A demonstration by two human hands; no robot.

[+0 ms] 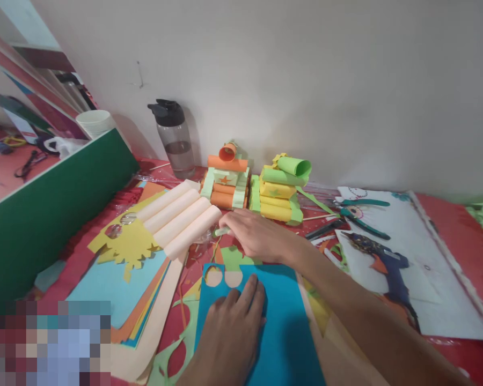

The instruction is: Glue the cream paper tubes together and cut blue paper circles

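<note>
My left hand lies flat on a sheet of blue paper, fingers stretched out. Two round holes are cut near the sheet's top edge, just beyond the fingertips. My right hand reaches across above the sheet, its fingers closed on a small white-and-green stick. What kind of stick it is, I cannot make out. Left of that hand, several pale rolled paper tubes lie side by side. Behind it stand an orange-and-green paper model and a yellow-and-green paper model.
Coloured sheets and yellow cut paper lie at left beside a green panel. A water bottle stands by the wall. At right are green-handled pliers and a glue gun on white boards.
</note>
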